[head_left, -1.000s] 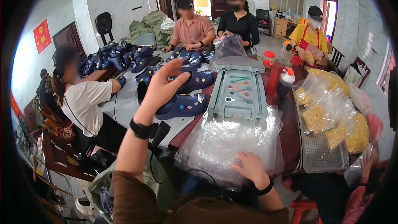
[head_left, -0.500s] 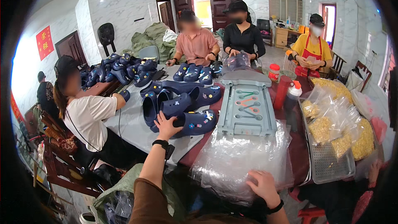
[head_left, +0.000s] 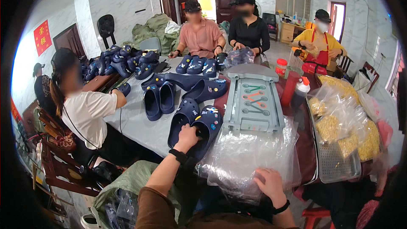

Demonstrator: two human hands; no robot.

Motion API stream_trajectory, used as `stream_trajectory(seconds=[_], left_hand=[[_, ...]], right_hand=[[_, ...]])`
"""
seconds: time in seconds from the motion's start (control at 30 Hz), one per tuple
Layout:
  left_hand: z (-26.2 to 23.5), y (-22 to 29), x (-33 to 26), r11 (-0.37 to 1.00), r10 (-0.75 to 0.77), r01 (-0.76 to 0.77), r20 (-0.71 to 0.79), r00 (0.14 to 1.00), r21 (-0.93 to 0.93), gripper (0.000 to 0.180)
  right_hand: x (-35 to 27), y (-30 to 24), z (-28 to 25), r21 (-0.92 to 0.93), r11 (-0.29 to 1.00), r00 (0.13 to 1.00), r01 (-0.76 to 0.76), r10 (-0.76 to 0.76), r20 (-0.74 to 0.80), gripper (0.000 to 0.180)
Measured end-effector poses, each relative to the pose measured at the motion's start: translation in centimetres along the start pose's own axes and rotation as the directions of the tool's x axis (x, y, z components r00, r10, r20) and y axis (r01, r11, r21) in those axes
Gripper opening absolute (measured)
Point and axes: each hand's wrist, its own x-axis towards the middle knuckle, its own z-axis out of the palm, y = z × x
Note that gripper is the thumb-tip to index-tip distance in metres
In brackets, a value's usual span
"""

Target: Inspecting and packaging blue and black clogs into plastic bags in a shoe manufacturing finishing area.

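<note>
My left hand (head_left: pixel 188 138) grips the heel openings of a pair of navy clogs (head_left: pixel 207 121), fingers hooked inside them. Colourful charms dot the upper of the right clog. The pair sits at the near edge of the table, heels toward me, beside a stack of clear plastic bags (head_left: pixel 241 157). On the near right corner of that stack rests my right hand (head_left: pixel 269 182), fingers apart and holding nothing. Just beyond the gripped pair stand more navy clogs (head_left: pixel 159 99), one pair upright and others lying on their sides.
A grey plastic folding stool (head_left: pixel 254 106) lies on the bags. At right are a metal tray (head_left: pixel 339 167) of yellow pieces, a red jar (head_left: pixel 281 65) and a bottle (head_left: pixel 301 91). Several co-workers sit around the table. A green sack (head_left: pixel 123 182) stands by my left arm.
My left hand has closed on a pair of clogs and brought it nearer, turned heels toward me. My right hand stays on the bags. The view has shifted slightly.
</note>
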Motion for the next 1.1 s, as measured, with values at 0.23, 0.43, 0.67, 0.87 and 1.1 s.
stream_trajectory(seconds=[0.23, 0.43, 0.67, 0.87, 1.1], left_hand=[[0.5, -3.7, -0.3, 0.959, 0.238, -0.26, -0.169, 0.956, -0.117, 0.044], [-3.0, -0.5, -4.0, 0.983, 0.149, -0.182, -0.483, 0.863, -0.022, 0.042], [-10.2, 9.8, -8.8, 0.925, 0.262, -0.361, -0.484, 0.835, -0.122, 0.051], [-7.5, 18.6, -10.8, 0.865, 0.403, -0.488, -0.417, 0.815, -0.117, 0.049], [-0.6, 21.0, -12.8, 0.779, 0.532, -0.574, -0.218, 0.818, -0.253, 0.074]], right_hand=[[-0.3, 0.4, 0.4, 0.03, 1.0, 1.0, -0.007, 0.008, -0.014, 0.034], [-0.2, 0.2, 0.3, 0.032, 0.999, 1.0, 0.003, -0.002, -0.014, 0.033], [1.1, -3.2, -3.7, 0.129, 0.991, 0.996, 0.032, -0.021, -0.084, 0.051], [2.0, -5.0, -6.8, 0.625, 0.779, 0.961, 0.039, 0.141, -0.237, 0.081], [0.3, -0.4, -4.4, 0.349, 0.924, 0.903, -0.158, 0.278, -0.327, 0.052]])
